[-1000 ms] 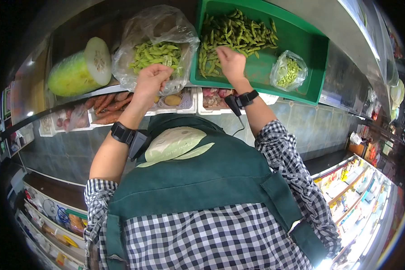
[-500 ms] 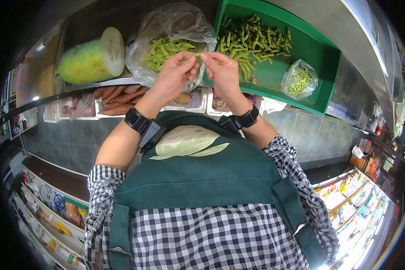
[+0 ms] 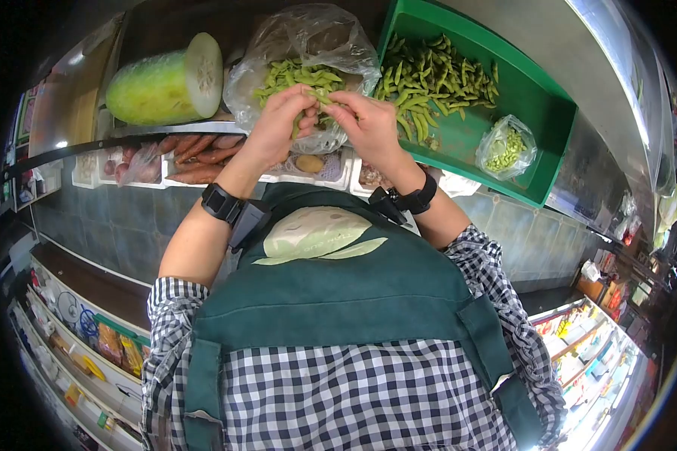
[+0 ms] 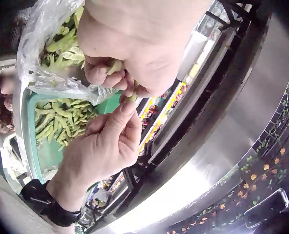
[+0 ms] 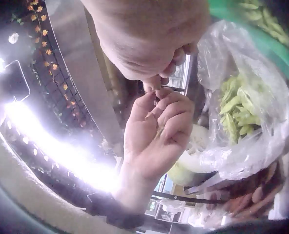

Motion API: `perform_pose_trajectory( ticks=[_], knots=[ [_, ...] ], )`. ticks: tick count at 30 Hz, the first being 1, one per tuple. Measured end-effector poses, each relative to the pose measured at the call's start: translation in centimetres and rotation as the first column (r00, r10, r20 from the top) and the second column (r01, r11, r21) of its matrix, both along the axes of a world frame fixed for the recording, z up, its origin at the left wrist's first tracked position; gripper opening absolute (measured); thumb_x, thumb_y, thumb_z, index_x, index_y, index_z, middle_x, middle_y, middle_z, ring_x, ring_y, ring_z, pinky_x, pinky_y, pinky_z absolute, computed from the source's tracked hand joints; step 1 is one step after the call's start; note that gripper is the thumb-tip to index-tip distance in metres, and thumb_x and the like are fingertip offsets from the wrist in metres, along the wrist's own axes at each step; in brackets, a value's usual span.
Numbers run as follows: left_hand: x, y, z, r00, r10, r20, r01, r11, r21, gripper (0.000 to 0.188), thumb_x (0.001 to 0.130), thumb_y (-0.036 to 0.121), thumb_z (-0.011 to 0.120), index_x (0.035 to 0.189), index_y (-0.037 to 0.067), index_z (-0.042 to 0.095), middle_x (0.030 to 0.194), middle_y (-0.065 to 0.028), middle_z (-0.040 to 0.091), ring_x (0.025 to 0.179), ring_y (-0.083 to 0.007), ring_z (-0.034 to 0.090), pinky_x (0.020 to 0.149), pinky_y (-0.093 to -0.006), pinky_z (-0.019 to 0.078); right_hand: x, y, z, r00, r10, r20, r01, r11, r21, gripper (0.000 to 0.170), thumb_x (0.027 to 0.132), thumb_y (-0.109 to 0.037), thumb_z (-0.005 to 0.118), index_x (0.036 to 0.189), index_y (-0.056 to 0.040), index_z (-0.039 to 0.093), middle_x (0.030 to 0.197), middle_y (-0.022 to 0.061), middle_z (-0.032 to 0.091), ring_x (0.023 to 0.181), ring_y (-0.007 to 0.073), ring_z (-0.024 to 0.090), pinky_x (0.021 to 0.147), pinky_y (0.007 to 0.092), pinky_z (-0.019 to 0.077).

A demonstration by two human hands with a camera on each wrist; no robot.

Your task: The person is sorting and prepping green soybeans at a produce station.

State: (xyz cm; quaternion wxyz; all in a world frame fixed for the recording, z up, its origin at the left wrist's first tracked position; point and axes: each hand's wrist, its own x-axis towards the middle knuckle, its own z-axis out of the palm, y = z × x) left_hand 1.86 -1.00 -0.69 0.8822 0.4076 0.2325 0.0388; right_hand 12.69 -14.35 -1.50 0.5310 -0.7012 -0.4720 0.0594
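Both hands meet above the clear plastic bag (image 3: 308, 30) of green pods (image 3: 301, 75). The left hand (image 3: 282, 124) pinches one end of a pod (image 3: 321, 98); the right hand (image 3: 372, 128) pinches the other end. In the left wrist view the pod tip (image 4: 132, 97) shows between the fingertips, and another green piece (image 4: 115, 67) lies within the left hand's curled fingers. The right wrist view shows the left hand (image 5: 159, 131) with its fingers bent, palm visible. Darker pods (image 3: 436, 75) lie spread in the green tray (image 3: 530, 98) at the right.
A small bag of shelled beans (image 3: 508, 150) sits in the tray's right part. A cut winter melon (image 3: 154, 90) lies left of the pod bag. Sweet potatoes (image 3: 203, 159) and a potato (image 3: 308, 164) fill white boxes below the counter edge.
The right hand has come from the tray's pods to the left hand, which rose slightly off the bag. Both now hold a pod between them. The view has shifted left.
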Motion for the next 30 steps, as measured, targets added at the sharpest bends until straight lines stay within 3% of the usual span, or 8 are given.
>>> perform_pose_trajectory(
  ticks=[7, 17, 20, 23, 24, 25, 29, 30],
  knots=[
    [0.3, -0.2, 0.6, 0.999, -0.029, -0.016, 0.029, 0.999, -0.019, 0.007, 0.088, 0.01, 0.045, 0.083, 0.006, 0.047, 0.068, 0.0001, 0.041, 0.056, -0.0081, 0.037, 0.048, -0.0229, 0.0303, 0.4, 0.2, 1.4, 0.882, 0.003, 0.471, -0.016, 1.0, 0.024, 0.008, 0.073, -0.009, 0.062, 0.079, -0.0079, 0.057, 0.06, 0.0057, 0.052, 0.055, 0.021, 0.054, 0.046, 0.0331, 0.0434],
    [0.8, -0.5, 0.0, 0.997, 0.071, -0.022, -0.07, 0.996, 0.062, 0.007, 0.082, 0.005, 0.043, 0.078, 0.007, 0.049, 0.063, 0.0033, 0.039, 0.052, -0.0055, 0.033, 0.045, -0.0213, 0.0256, 0.1, 0.4, 0.6, 0.833, 0.039, 0.552, -0.022, 0.999, -0.037, 0.006, 0.074, -0.009, 0.061, 0.077, -0.0086, 0.056, 0.06, 0.0042, 0.052, 0.053, 0.0197, 0.054, 0.045, 0.0329, 0.0436],
    [1.1, -1.1, 0.7, 0.984, 0.173, -0.037, -0.172, 0.985, 0.013, 0.007, 0.08, 0.004, 0.043, 0.076, 0.007, 0.049, 0.062, 0.0035, 0.038, 0.05, -0.0058, 0.032, 0.045, -0.0218, 0.0259, -0.6, 1.2, 0.0, 0.939, -0.04, 0.342, -0.002, 0.992, 0.123, 0.006, 0.076, -0.01, 0.063, 0.078, -0.0072, 0.058, 0.057, 0.0064, 0.053, 0.047, 0.0213, 0.052, 0.044, 0.0327, 0.0427],
    [1.4, -1.7, 1.5, 0.974, 0.224, -0.011, -0.224, 0.974, -0.006, 0.006, 0.079, 0.004, 0.044, 0.075, 0.007, 0.048, 0.061, 0.0033, 0.036, 0.049, -0.0063, 0.031, 0.045, -0.0224, 0.0261, -1.2, 1.2, 0.6, 0.992, -0.051, -0.114, 0.062, 0.994, 0.093, 0.009, 0.08, -0.01, 0.065, 0.077, -0.0034, 0.059, 0.054, 0.0023, 0.051, 0.044, 0.0096, 0.045, 0.042, 0.0258, 0.0358],
    [1.4, -1.7, 1.5, 0.975, 0.224, -0.012, -0.224, 0.975, -0.006, 0.006, 0.079, 0.004, 0.044, 0.075, 0.007, 0.048, 0.061, 0.0033, 0.036, 0.049, -0.0063, 0.031, 0.045, -0.0224, 0.0261, -0.9, 1.1, 0.6, 0.83, 0.053, -0.556, 0.01, 0.994, 0.109, 0.01, 0.082, -0.011, 0.064, 0.077, -0.0032, 0.059, 0.053, 0.0004, 0.051, 0.044, 0.0086, 0.045, 0.042, 0.0239, 0.0344],
    [1.3, -1.6, 1.5, 0.981, 0.193, 0.001, -0.193, 0.981, 0.029, 0.005, 0.08, 0.005, 0.043, 0.078, 0.006, 0.047, 0.062, 0.0028, 0.038, 0.05, -0.0062, 0.033, 0.045, -0.0222, 0.0263, -0.6, 0.9, 0.7, 0.475, 0.144, -0.868, -0.029, 0.989, 0.148, 0.012, 0.083, -0.012, 0.064, 0.077, -0.0031, 0.059, 0.053, -0.0014, 0.051, 0.043, 0.0077, 0.045, 0.041, 0.0221, 0.033],
    [0.9, -0.6, 0.9, 0.999, 0.028, -0.044, -0.016, 0.969, 0.247, 0.005, 0.08, 0.005, 0.043, 0.08, 0.006, 0.047, 0.061, 0.0036, 0.038, 0.051, -0.0052, 0.033, 0.046, -0.0214, 0.0257, 1.0, 0.4, 1.7, 0.393, 0.167, -0.904, -0.161, 0.981, 0.112, 0.014, 0.084, -0.012, 0.063, 0.076, -0.0017, 0.059, 0.054, -0.0033, 0.049, 0.046, 0.0028, 0.04, 0.041, 0.019, 0.0278],
    [0.8, -0.4, 0.7, 0.999, 0.027, -0.044, -0.016, 0.969, 0.246, 0.005, 0.08, 0.005, 0.043, 0.08, 0.006, 0.047, 0.061, 0.0036, 0.038, 0.051, -0.0052, 0.033, 0.046, -0.0214, 0.0257, 1.1, 0.3, 2.3, 0.578, 0.141, -0.804, -0.252, 0.968, -0.011, 0.015, 0.086, -0.014, 0.061, 0.077, -0.0018, 0.058, 0.053, -0.0034, 0.048, 0.044, 0.0034, 0.038, 0.041, 0.0191, 0.0271]
  ],
)
